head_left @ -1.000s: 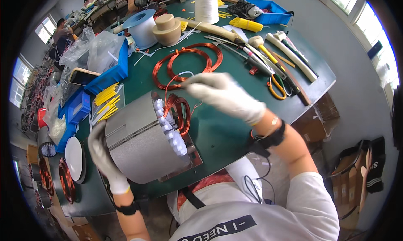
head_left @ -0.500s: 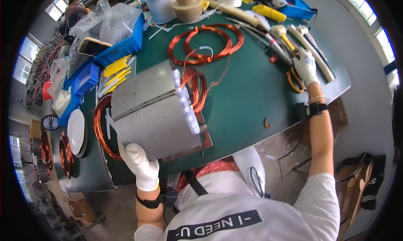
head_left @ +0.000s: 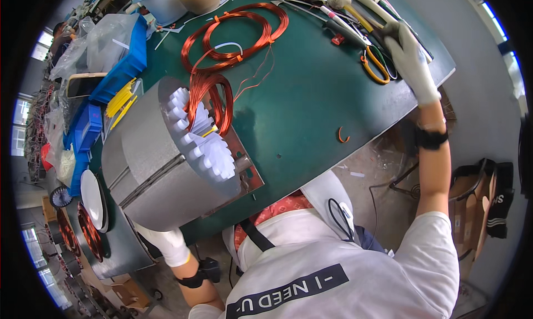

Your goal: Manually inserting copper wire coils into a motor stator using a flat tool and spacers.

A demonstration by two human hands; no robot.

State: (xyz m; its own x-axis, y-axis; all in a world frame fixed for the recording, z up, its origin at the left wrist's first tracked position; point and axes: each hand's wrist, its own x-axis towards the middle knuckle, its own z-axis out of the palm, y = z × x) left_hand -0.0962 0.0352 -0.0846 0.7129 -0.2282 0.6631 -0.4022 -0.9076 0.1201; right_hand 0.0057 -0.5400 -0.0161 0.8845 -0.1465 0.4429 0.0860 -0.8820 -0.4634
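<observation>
A grey metal stator core lies on its side on the green tabletop. White slot liners stick out of its right end, with a copper wire coil against that end. My left hand, in a white glove, touches the stator's near lower side; its fingers are hidden under the curve. My right hand, also gloved, is at the far right among the tools, fingers curled over something dark that I cannot make out. Orange-handled scissors lie just left of it, near a yellow-handled hammer.
Large copper wire loops lie beyond the stator. Blue bins, a phone and yellow strips are at the left. A bit of copper-coloured scrap is near the table's front edge. White discs stand at the left.
The view has shifted. The stator has rolled towards me, its dark grooves now lower and its lined end more visible. My left hand is further under it; my right hand has moved slightly right of the scissors.
</observation>
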